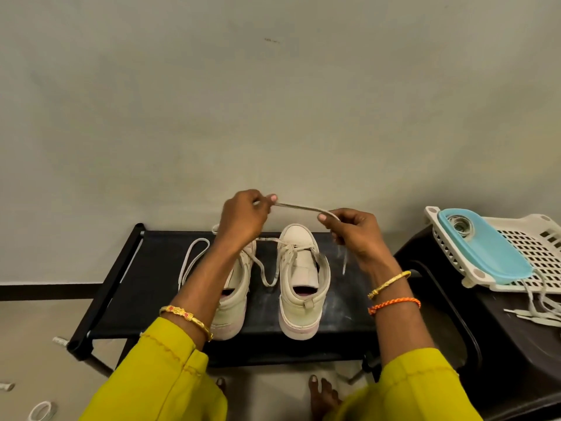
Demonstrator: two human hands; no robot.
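**Lace held taut above the right shoe**

The lace is stretched in the air between both hands, just past the toe of the right shoe, at its 12 o'clock. Its long axis runs roughly 9 to 3 o'clock, dipping a little toward the 3 o'clock end. The left hand pinches the 9 o'clock end between thumb and fingertip, the other fingers curled. The right hand pinches the 3 o'clock end the same way, and a free tail hangs from it toward 6 o'clock, beside the shoe's outer side.

The right hand looks nearer to this shoe's eyelets, so threading would likely fall to it. The shoe's toe points to 12 o'clock and its heel to 6. Its lower eyelets are already crossed by lace, and a slack loop sags at its 9 o'clock, between it and the left shoe. That loop could snag when the lace is pulled.

Both shoes stand upright on the black bench; the left forearm partly covers the left one. A second lace loop lies on the bench at 9 o'clock of the left shoe.

At 3 o'clock, well apart, a dark stool carries a pale basket with a blue lid resting on it and spare laces.
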